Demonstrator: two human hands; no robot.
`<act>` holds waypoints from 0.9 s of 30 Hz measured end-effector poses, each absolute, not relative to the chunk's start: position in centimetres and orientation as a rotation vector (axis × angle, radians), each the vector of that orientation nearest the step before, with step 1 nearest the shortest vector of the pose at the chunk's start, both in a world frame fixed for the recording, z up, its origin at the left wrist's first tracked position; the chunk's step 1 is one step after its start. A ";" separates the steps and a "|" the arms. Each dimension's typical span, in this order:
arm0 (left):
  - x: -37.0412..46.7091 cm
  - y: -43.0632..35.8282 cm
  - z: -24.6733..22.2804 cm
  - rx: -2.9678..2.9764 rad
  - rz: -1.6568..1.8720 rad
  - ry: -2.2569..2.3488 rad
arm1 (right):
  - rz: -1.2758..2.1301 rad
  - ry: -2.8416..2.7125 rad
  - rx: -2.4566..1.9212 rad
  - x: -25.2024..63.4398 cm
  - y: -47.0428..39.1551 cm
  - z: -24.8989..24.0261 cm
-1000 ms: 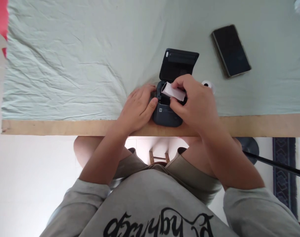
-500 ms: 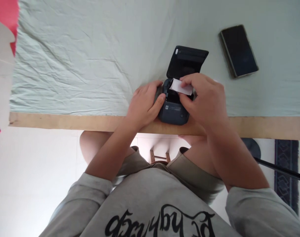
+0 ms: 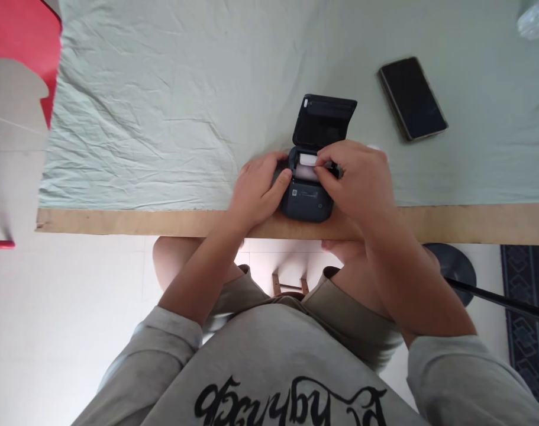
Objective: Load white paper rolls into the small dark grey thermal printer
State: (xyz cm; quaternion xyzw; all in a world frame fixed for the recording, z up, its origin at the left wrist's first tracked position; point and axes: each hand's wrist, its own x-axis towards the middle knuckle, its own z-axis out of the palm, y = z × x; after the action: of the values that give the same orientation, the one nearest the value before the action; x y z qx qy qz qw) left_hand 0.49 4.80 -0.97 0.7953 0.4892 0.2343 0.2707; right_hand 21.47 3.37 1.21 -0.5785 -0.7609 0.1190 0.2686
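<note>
A small dark portable printer (image 3: 305, 206) sits at the table's front edge, its lid (image 3: 325, 120) swung up and away from me. Within its open compartment lies a white paper roll (image 3: 305, 170), lengthwise across the printer. My left hand (image 3: 259, 186) grips the printer's left side, thumb on the near corner and fingers round the far one. From the right, my right hand (image 3: 360, 177) pinches the roll's paper between thumb and forefinger. Those fingers hide the right end of the roll and part of the compartment.
A phone in a case (image 3: 413, 99) lies at the right on the pale green cloth (image 3: 163, 106). The wooden table edge (image 3: 464, 223) runs in front of me. A clear plastic item (image 3: 536, 21) is at the far right corner, and a red object (image 3: 23, 35) at the left.
The paper roll, tilted above the compartment before, now lies level down inside it. My right hand has lowered with it, and my left hand keeps its hold on the printer.
</note>
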 end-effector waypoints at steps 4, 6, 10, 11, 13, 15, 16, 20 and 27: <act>0.4 4.9 -0.9 2.092 0.654 1.290 | 0.306 -2.033 -1.500 21.2 2.7 2.2; 0.4 4.9 -0.8 2.086 0.663 1.284 | 0.331 -2.064 -1.449 21.2 2.3 2.7; 0.7 4.8 -0.5 2.032 0.675 1.258 | 0.344 -2.244 -1.226 21.3 1.8 3.4; 0.8 4.8 -0.4 2.017 0.672 1.265 | 0.335 -2.285 -1.178 21.4 1.7 3.4; 1.0 4.7 -0.3 2.011 0.654 1.297 | 0.324 -2.327 -1.114 21.5 1.6 3.4; 1.1 4.7 -0.3 2.033 0.626 1.315 | 0.341 -2.315 -1.111 21.7 1.6 3.6; 1.1 4.7 -0.3 2.044 0.611 1.314 | 0.346 -2.289 -1.136 21.8 1.7 3.7; 0.8 4.6 -0.3 2.092 0.569 1.303 | 0.133 -2.017 -1.231 22.4 2.7 4.1; 0.9 4.1 -0.1 2.195 0.506 1.302 | 0.034 -1.878 -1.487 22.8 4.0 3.4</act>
State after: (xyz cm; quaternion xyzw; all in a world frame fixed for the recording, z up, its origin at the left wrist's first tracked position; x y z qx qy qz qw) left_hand 0.92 4.14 -0.09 0.8132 0.4822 0.1873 0.2667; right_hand 22.84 3.98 3.37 -0.5780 -0.7301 0.0130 0.3643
